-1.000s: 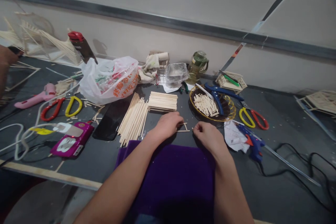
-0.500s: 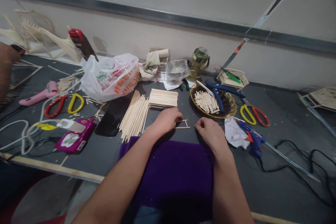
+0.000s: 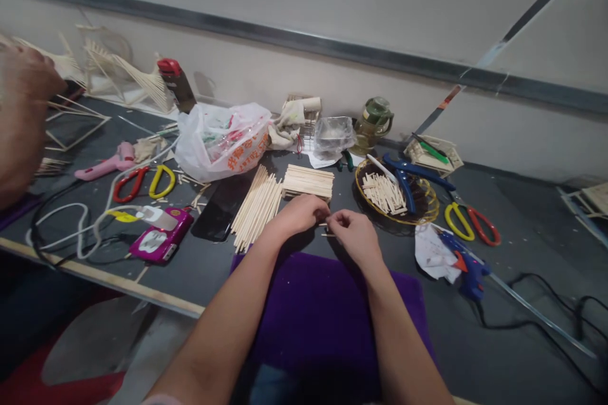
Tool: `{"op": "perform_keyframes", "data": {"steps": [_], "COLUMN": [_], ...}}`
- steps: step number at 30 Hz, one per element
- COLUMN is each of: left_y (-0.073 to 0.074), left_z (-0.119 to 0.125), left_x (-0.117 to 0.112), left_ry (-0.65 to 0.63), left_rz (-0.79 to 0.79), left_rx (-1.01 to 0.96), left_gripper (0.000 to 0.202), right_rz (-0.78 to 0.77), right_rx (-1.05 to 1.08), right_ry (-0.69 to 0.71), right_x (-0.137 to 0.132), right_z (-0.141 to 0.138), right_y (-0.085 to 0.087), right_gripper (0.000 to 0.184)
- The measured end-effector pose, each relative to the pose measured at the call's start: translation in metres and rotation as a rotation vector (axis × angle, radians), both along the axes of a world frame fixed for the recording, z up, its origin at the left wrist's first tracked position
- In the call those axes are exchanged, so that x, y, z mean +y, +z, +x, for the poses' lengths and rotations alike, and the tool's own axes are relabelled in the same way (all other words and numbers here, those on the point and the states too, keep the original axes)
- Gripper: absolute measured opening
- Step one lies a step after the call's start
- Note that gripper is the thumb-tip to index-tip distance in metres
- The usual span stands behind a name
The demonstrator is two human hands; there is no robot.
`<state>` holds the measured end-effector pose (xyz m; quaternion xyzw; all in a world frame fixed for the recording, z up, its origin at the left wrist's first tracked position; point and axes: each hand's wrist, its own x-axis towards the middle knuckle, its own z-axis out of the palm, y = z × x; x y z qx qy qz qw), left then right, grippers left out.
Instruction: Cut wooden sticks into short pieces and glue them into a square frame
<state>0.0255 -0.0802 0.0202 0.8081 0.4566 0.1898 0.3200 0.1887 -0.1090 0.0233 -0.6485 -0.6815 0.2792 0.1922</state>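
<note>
My left hand [image 3: 300,214] and my right hand [image 3: 352,233] meet over a small frame of thin wooden sticks [image 3: 327,231] on the dark table [image 3: 498,215]. Both hands are curled with fingertips pinched on the stick frame, which they mostly hide. A purple cloth [image 3: 327,310] lies under my forearms. Just beyond my left hand lie a bundle of long sticks [image 3: 256,207] and a flat stack of sticks [image 3: 308,181]. A round wire basket [image 3: 396,188] with short cut sticks stands beyond my right hand.
Blue pliers [image 3: 408,171] lie across the basket; yellow-red scissors [image 3: 468,223] and a blue glue gun [image 3: 463,262] lie at right. A plastic bag [image 3: 223,139], black phone [image 3: 221,207], pink device [image 3: 161,242], cables and another person's hand [image 3: 23,114] are at left.
My right hand has moved left to meet my left hand at the stick frame. The view has shifted so the table's things sit further right.
</note>
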Motion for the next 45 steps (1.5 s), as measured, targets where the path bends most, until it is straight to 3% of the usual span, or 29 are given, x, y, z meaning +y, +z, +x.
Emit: {"op": "perform_keyframes", "data": {"steps": [9,19,39,45], "left_y": [-0.003,-0.001,-0.005,-0.006], "left_z": [0.004,0.005,0.006,0.005], "left_x": [-0.001,-0.001,0.0,0.0], "left_ry": [0.014,0.016,0.011,-0.003], "left_rz": [-0.01,-0.023,0.031,0.039], "left_rx": [0.013,0.012,0.019,0.022], "left_gripper": [0.035,0.034,0.033,0.031], "right_rz": [-0.009,-0.029,-0.023,0.037], "right_rx": [-0.196,-0.281,-0.354,-0.215], "right_ry": [-0.05,-0.007,0.032,0.026], "right_x": [-0.003,-0.005,-0.006,-0.006], "right_z": [-0.006,-0.009,-0.012,0.01], "right_y": [0.0,0.0,-0.003,0.001], "right_gripper": [0.023,0.023,0.025,0.022]}}
